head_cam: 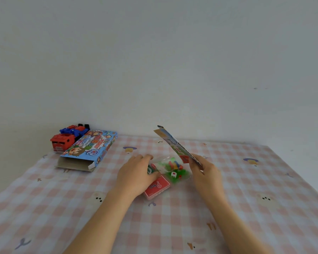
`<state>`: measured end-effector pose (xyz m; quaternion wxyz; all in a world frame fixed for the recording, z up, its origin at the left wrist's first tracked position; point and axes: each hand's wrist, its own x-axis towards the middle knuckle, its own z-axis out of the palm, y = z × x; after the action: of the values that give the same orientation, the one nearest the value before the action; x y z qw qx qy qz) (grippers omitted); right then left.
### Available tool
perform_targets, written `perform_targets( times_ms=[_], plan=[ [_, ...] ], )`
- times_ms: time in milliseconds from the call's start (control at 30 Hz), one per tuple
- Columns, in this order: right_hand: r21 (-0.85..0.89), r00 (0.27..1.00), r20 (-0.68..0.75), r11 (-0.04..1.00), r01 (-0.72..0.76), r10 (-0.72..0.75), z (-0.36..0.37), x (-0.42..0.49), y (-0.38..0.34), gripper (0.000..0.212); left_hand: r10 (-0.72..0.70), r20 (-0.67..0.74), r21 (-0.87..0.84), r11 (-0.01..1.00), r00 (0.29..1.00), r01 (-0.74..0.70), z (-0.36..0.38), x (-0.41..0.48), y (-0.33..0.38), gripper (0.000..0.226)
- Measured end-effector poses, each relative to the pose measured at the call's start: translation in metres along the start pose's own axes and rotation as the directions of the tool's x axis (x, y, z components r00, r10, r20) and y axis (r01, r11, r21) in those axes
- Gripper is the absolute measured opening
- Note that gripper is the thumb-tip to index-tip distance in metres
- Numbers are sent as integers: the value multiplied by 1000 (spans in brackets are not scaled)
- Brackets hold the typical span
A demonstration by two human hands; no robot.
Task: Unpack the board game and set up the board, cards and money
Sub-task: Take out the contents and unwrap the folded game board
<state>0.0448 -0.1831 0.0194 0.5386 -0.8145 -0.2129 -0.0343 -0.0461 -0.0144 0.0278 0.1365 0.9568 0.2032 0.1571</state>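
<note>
The blue game box lies at the back left with its near flap open. My right hand grips the folded game board by its lower end and holds it tilted up off the cloth. My left hand rests on a small pile in the middle: a red card pack, a green-edged pack under its fingers, and a clear bag of coloured pieces and a die. Whether the left hand grips any of them is not visible.
A red and blue toy truck stands behind the box against the white wall. The pink checked cloth covers the whole surface, and its edge falls away at the right.
</note>
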Motion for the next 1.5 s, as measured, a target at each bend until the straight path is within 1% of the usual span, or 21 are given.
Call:
perform_targets(
  times_ms=[167, 300, 400, 500, 667, 733, 833, 900, 1067, 1133, 1233, 1367, 1500],
  plan=[
    [-25, 999, 30, 999, 37, -36, 16, -11, -21, 20, -82, -58, 20, 996, 995, 83, -10, -16, -17, 60],
    [-62, 997, 75, 997, 35, -31, 33, -22, -40, 31, -167, -103, 12, 986, 981, 169, -22, -34, -38, 60],
    [-34, 996, 94, 999, 8, -4, 46, -27, -49, 32, -230, -118, 23, 972, 966, 234, -29, -45, -49, 60],
    [-5, 995, 97, 1000, -7, 7, 60, -35, -60, 25, -285, -128, 38, 956, 950, 292, -39, -57, -59, 61],
    [97, 996, 93, 995, -5, -4, 74, -48, -77, 11, -339, -160, 41, 936, 927, 350, -52, -73, -79, 54],
    [129, 995, 103, 992, -15, 2, 77, -51, -80, 11, -349, -160, 49, 931, 923, 361, -55, -78, -86, 54],
    [174, 990, 137, 984, -39, 15, 82, -55, -84, 14, -365, -139, 86, 922, 921, 378, -57, -81, -93, 58],
    [186, 988, 153, 981, -59, 31, 84, -56, -85, 22, -371, -124, 98, 918, 920, 384, -56, -82, -95, 60],
    [214, 986, 143, 970, -111, 81, 90, -56, -82, 53, -387, -146, 46, 917, 910, 397, -56, -85, -99, 60],
    [232, 986, 137, 965, -123, 93, 91, -56, -81, 61, -395, -146, 39, 914, 907, 404, -57, -86, -101, 62],
    [246, 984, 145, 960, -136, 102, 93, -56, -81, 67, -397, -130, 47, 913, 908, 406, -57, -87, -105, 63],
    [268, 981, 159, 952, -149, 109, 96, -55, -82, 68, -405, -87, 43, 911, 910, 409, -63, -90, -110, 62],
    [291, 982, 152, 944, -156, 116, 99, -53, -82, 68, -390, -98, 26, 919, 915, 394, -64, -93, -113, 61]
  ],
)
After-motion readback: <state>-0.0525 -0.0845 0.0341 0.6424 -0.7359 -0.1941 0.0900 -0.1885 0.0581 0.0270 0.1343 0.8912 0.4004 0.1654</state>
